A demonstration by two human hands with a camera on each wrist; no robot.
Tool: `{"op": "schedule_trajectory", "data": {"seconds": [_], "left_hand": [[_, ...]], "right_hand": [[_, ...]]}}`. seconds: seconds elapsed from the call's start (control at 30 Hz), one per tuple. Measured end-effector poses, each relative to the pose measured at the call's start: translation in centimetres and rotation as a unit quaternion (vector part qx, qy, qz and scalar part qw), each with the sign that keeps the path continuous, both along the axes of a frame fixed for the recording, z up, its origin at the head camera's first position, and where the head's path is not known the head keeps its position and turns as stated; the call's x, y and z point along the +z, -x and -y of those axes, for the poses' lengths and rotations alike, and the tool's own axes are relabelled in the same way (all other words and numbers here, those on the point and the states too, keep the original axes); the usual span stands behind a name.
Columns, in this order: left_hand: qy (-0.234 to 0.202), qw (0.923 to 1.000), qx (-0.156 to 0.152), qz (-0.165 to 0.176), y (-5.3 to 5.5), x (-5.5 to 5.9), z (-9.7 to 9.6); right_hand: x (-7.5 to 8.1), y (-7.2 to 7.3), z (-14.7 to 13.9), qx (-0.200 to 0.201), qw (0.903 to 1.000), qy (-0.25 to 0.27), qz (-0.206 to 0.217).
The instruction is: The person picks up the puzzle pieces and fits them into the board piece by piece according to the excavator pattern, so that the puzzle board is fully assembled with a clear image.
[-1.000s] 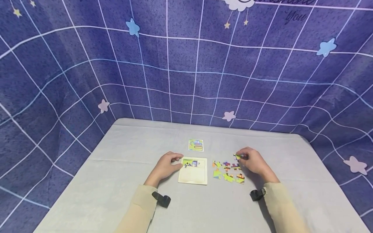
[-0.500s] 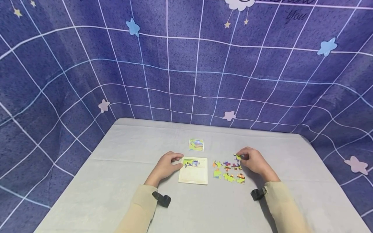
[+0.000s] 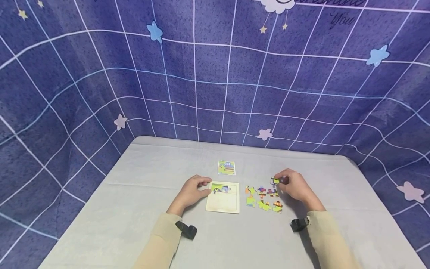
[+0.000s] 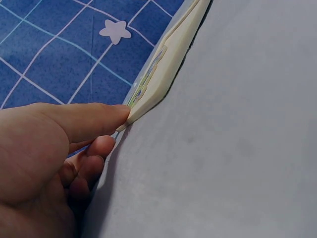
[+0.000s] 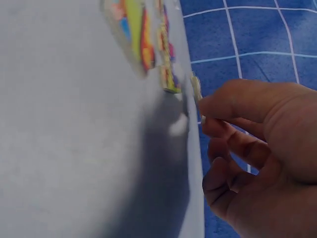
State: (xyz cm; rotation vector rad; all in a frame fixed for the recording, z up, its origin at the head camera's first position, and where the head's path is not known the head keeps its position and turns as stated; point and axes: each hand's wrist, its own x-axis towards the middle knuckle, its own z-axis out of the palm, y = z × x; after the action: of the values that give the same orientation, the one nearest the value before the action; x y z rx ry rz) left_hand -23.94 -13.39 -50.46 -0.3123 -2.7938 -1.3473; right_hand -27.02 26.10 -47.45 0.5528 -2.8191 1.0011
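Note:
A shallow wooden puzzle board (image 3: pixel 222 203) lies on the table, one row at its top partly filled with printed pieces (image 3: pixel 221 188). My left hand (image 3: pixel 192 192) holds the board at its left edge, the thumb at the rim and the other fingers curled beside it. In my right hand (image 3: pixel 295 185), thumb and forefinger pinch a green and purple puzzle piece (image 3: pixel 274 181). The right wrist view shows that piece (image 5: pixel 196 88) edge-on, raised over the table. Loose puzzle pieces (image 3: pixel 264 204) lie between the board and my right hand.
Behind the board lies a square picture card (image 3: pixel 226 167) showing a blue vehicle on green. A grey cloth (image 3: pixel 248 239) covers the table. A blue curtain (image 3: pixel 208 93) with a grid and stars hangs at the back and sides.
The puzzle piece in my right hand has turned, and that hand has shifted slightly to the right. My left hand and the board stay put.

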Motion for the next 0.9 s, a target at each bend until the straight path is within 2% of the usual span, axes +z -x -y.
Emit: {"op": "schedule_trajectory", "data": {"seconds": [0.33,0.57,0.9], "left_hand": [[0.001,1.0000,-0.002,0.001,0.1,-0.1,0.1],[0.001,1.0000,0.001,0.003,0.1,-0.2,0.1],[-0.006,1.0000,-0.002,-0.003,0.0,-0.1,0.1]], "right_hand": [[1.2,-0.6,0.7,0.041,0.9977,0.039,-0.038],[1.6,-1.2,2.4,0.056,0.9963,0.057,-0.030],[1.5,-1.5,4.9,0.076,0.9942,0.074,-0.018]]}}
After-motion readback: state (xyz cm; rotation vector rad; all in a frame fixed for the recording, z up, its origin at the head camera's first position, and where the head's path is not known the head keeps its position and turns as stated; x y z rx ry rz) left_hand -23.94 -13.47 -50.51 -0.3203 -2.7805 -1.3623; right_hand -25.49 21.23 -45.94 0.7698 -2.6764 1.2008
